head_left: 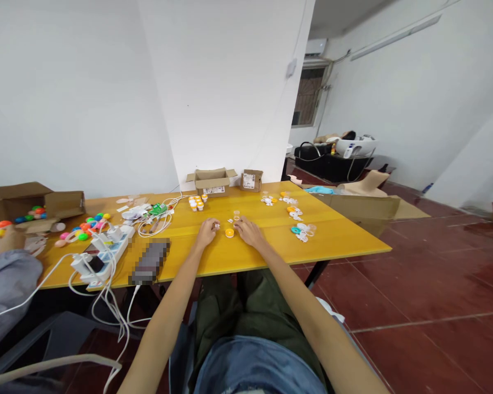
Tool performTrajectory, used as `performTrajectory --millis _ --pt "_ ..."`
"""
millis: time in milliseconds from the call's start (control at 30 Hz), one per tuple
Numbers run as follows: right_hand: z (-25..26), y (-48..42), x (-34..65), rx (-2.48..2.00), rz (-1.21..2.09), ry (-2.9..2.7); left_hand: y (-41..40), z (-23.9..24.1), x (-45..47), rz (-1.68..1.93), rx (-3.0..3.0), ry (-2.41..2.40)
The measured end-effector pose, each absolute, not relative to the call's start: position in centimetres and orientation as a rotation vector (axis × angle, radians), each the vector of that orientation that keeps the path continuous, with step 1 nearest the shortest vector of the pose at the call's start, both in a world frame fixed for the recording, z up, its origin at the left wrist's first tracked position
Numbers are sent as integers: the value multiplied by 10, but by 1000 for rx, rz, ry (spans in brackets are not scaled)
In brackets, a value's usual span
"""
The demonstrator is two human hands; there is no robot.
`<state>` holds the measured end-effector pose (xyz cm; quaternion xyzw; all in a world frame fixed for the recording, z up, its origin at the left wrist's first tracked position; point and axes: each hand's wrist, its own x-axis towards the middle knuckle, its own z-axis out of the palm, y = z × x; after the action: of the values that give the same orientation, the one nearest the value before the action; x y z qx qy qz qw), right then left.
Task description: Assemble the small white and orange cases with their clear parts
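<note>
My left hand (206, 234) is closed, with a small whitish piece (217, 225) at its fingertips, too small to name. Opposite it, my right hand (250, 232) rests low over the table with its fingers drawn together; whatever they pinch, if anything, is too small to make out. Between the hands lies a round orange-and-white part (229, 233). Just beyond it sit a tiny white piece (230, 220) and a clear round cup (236, 213).
Several orange-and-white capped pieces (196, 202) stand behind my left hand. Parts piles (302, 232) lie right, cardboard boxes (212, 183) at the back. Leftward are a phone (150, 261), a power strip (113, 254), cables and coloured balls; a co-worker's hand (10, 241) reaches among them.
</note>
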<state>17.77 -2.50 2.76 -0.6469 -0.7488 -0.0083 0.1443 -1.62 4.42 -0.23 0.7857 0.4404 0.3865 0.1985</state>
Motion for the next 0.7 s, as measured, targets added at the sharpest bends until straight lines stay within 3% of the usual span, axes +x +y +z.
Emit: performTrajectory --millis 700 --pt "12 -11 188 -1746 142 -1907 32 3 -10 1000 2224 1204"
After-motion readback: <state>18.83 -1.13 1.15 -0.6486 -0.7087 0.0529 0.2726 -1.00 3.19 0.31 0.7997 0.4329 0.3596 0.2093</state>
